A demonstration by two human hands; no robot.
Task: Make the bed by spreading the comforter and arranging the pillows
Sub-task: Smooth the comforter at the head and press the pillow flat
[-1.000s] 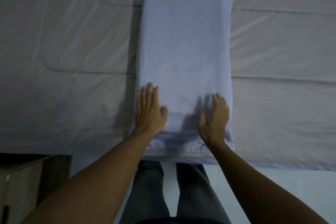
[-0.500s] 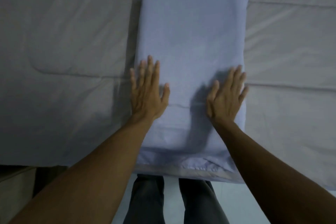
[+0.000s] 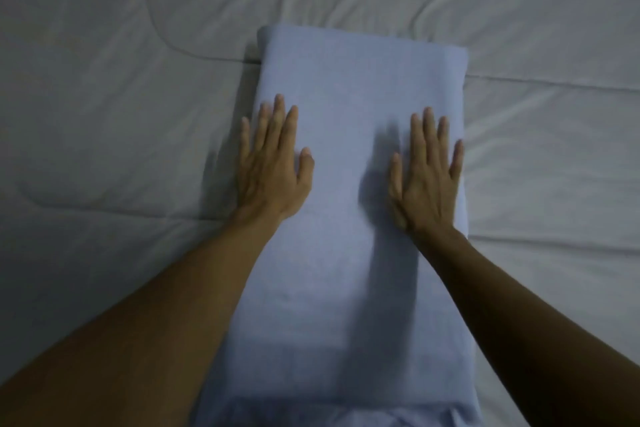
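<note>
A light blue pillow [image 3: 349, 87] lies lengthwise on the pale grey quilted comforter [image 3: 114, 121], running from the bottom edge of the view up to the middle. My left hand [image 3: 273, 166] rests flat on the pillow's left side, fingers apart, holding nothing. My right hand [image 3: 426, 170] lies flat on the pillow's right side near its edge, fingers spread, holding nothing. Both forearms stretch over the pillow's near half. The pillow's near end shows a hemmed opening [image 3: 339, 412].
The comforter [image 3: 554, 149] covers the whole bed around the pillow, with stitched quilting lines and soft wrinkles toward the far side. No bed edge or floor shows in this view.
Both hands have slid forward along the pillow from its near end toward its middle. The view has moved over the bed, so the floor, my legs and the bedside furniture have left it.
</note>
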